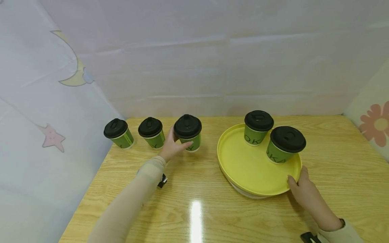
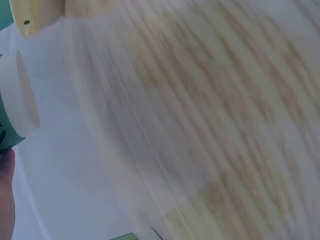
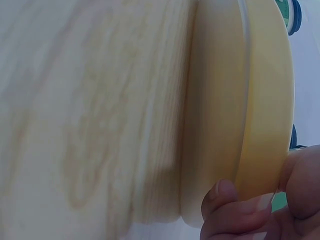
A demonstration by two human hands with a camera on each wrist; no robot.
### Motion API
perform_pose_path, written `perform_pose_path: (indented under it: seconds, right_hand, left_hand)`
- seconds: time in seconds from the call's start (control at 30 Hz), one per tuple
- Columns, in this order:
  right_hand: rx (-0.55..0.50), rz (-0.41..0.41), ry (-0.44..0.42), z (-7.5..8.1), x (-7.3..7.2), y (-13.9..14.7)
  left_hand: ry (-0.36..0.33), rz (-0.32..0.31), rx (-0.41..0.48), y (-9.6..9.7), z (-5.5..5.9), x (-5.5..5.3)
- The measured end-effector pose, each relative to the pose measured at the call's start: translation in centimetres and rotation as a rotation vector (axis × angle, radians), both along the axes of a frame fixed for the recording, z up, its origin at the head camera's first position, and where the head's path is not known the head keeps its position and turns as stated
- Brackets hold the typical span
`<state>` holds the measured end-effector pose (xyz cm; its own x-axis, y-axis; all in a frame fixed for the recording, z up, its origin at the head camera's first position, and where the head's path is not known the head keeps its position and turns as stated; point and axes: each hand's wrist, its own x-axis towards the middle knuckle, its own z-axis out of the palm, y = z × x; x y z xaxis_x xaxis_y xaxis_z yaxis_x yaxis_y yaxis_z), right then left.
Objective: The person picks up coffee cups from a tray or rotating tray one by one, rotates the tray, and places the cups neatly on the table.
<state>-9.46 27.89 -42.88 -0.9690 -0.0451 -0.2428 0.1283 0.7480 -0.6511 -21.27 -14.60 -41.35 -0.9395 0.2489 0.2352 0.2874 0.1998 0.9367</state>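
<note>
My left hand (image 1: 174, 146) grips a green paper cup with a black lid (image 1: 188, 128), thumb across its front and fingers behind. In the left wrist view the white bottom of that cup (image 2: 22, 92) shows, with part of the hand (image 2: 6, 195) beneath. My right hand (image 1: 307, 189) holds the near right rim of a round yellow tray (image 1: 243, 168), thumb on top; in the right wrist view the fingers (image 3: 240, 215) curl against its underside. On the tray stand two more lidded green cups, one at the back (image 1: 258, 126) and one at the right (image 1: 284, 145).
To the left of my left hand, two similar cups (image 1: 152, 133) (image 1: 119, 133) stand in a row on the wooden table (image 1: 194, 182). A pale round base (image 1: 247, 194) sits beneath the tray. A printed cloth backdrop (image 1: 188, 67) rises behind the table and at both sides.
</note>
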Motion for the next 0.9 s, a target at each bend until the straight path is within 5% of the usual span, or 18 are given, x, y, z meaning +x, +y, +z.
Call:
perform_pose_path:
  seconds: [0.9]
  right_hand:
    - [-0.009,-0.020,0.014,-0.2,0.1,-0.1]
  left_hand:
    - [-0.146,-0.002,-0.068,-1.4,-1.3,-1.7]
